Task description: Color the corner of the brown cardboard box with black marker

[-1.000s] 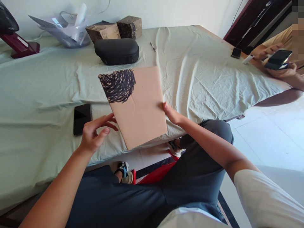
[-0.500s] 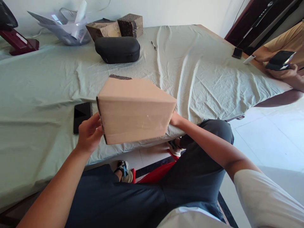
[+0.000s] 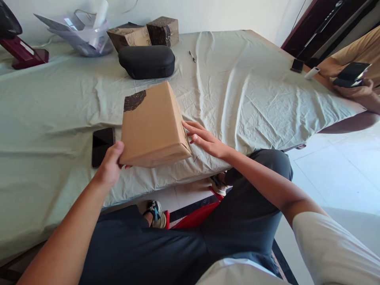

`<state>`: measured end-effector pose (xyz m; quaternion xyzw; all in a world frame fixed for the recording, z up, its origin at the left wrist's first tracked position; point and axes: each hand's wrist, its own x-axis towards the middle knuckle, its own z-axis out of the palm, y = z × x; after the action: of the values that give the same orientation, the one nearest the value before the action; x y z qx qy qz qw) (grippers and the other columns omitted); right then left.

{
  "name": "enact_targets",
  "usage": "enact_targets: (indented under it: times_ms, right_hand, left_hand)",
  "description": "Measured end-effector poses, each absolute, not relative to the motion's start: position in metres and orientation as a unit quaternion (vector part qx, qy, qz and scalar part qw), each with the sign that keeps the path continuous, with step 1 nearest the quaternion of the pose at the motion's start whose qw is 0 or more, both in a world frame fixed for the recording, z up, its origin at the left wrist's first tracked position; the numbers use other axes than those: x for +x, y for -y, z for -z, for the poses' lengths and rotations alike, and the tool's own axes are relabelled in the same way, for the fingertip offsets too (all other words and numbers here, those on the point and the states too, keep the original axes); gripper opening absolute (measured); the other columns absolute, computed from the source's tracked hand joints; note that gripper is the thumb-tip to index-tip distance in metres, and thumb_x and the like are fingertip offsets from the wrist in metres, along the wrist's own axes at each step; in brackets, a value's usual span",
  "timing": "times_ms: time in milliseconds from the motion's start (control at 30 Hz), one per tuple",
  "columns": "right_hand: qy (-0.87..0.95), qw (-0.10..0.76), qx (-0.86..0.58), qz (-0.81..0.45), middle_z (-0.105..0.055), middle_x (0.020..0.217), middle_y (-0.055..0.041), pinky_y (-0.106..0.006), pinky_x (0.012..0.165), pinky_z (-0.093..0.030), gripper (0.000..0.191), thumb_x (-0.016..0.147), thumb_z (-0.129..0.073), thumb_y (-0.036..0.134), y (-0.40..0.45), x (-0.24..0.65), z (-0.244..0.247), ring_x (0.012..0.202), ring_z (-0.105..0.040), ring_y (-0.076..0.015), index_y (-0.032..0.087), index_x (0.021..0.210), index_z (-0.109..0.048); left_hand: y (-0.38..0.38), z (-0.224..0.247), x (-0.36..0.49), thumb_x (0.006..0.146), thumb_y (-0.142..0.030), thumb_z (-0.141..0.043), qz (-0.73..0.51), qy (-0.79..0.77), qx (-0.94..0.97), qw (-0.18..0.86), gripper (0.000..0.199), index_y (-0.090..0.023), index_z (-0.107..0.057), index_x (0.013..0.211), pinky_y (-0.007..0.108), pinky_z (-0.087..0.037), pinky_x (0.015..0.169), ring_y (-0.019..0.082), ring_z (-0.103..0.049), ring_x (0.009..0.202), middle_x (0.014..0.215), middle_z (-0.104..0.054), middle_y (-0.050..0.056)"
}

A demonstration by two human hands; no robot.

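Note:
A brown cardboard box [image 3: 151, 126] is held tilted over the near edge of the cloth-covered table, with a patch of black scribble on its upper left corner. My left hand [image 3: 111, 164] grips its lower left corner, thumb on the near side and fingers mostly hidden underneath. Against the box's right side lies my right hand [image 3: 208, 140], its fingers stretched out and fingertips touching the cardboard. A dark smartphone [image 3: 102, 146] rests on the cloth just beyond my left hand.
Behind the box stand a black hard case [image 3: 147, 62], two scribbled cardboard boxes [image 3: 163, 31] and a clear plastic basket [image 3: 86, 41]. A pen [image 3: 192, 56] lies on the tablecloth [image 3: 267, 91]. At far right, another person's hand [image 3: 354, 92] holds a dark object.
The box has turned and tipped, so its scribbled face now shows. My right hand has come out from behind it, fingers extended along the side; my left thumb has shifted onto the corner.

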<state>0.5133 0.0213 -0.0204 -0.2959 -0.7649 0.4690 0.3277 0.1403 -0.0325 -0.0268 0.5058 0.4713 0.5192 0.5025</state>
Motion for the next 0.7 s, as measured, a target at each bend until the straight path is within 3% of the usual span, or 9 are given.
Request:
enact_targets:
  times_ms: [100,200,300,467,600,700]
  right_hand:
    - [0.751,0.347,-0.293,-0.479,-0.038,0.197,-0.0058,-0.067,0.146,-0.038,0.089,0.107,-0.065,0.085,-0.022,0.515,0.020,0.183,-0.035,-0.0379,0.042,0.183,-0.050]
    - [0.740,0.366,-0.287,-0.485,-0.033,0.199,-0.0084,-0.066,0.147,-0.038,0.110,0.097,-0.082,0.080,-0.023,0.514,0.024,0.184,-0.035,-0.0391,0.039,0.189,-0.037]
    - [0.753,0.374,-0.266,-0.471,-0.031,0.199,-0.0135,-0.064,0.145,-0.042,0.123,0.090,-0.091,0.072,-0.025,0.513,0.032,0.182,-0.039,-0.0420,0.034,0.191,-0.031]
    - [0.763,0.368,-0.273,-0.456,-0.034,0.198,-0.0160,-0.063,0.141,-0.049,0.119,0.092,-0.089,0.064,-0.026,0.511,0.042,0.182,-0.038,-0.0420,0.032,0.190,-0.031]
    - [0.782,0.366,-0.297,-0.407,-0.031,0.199,-0.0184,-0.063,0.141,-0.048,0.116,0.092,-0.091,0.062,-0.025,0.511,0.045,0.183,-0.036,-0.0426,0.029,0.188,-0.035]
    - [0.798,0.374,-0.305,-0.361,-0.033,0.197,-0.0198,-0.064,0.145,-0.044,0.112,0.093,-0.090,0.065,-0.024,0.511,0.044,0.183,-0.035,-0.0440,0.026,0.186,-0.040]
  left_hand:
    - [0.034,0.026,0.143,0.084,-0.048,-0.098,-0.466,-0.505,0.581,0.437,0.039,-0.019,-0.074,0.092,0.024,-0.047,0.052,0.014,-0.057,0.059,0.072,-0.068,0.000]
    - [0.034,0.029,0.148,0.072,-0.040,-0.103,-0.446,-0.534,0.634,0.338,0.038,-0.020,-0.076,0.090,0.028,-0.056,0.062,0.019,-0.069,0.071,0.078,-0.076,0.002]
    - [0.033,0.035,0.150,0.067,-0.045,-0.105,-0.484,-0.516,0.644,0.292,0.041,-0.021,-0.081,0.091,0.033,-0.063,0.064,0.026,-0.077,0.078,0.080,-0.080,0.004]
    - [0.034,0.034,0.145,0.065,-0.063,-0.109,-0.459,-0.471,0.696,0.289,0.060,-0.020,-0.084,0.099,0.032,-0.061,0.057,0.019,-0.066,0.062,0.081,-0.081,0.004]
    - [0.038,0.030,0.143,0.064,-0.083,-0.105,-0.409,-0.410,0.735,0.354,0.074,-0.020,-0.084,0.096,0.036,-0.066,0.067,0.028,-0.076,0.076,0.081,-0.081,0.010]
    - [0.044,0.027,0.148,0.075,-0.084,-0.098,-0.413,-0.392,0.714,0.406,0.070,-0.021,-0.086,0.104,0.035,-0.066,0.066,0.029,-0.079,0.078,0.087,-0.084,0.013]
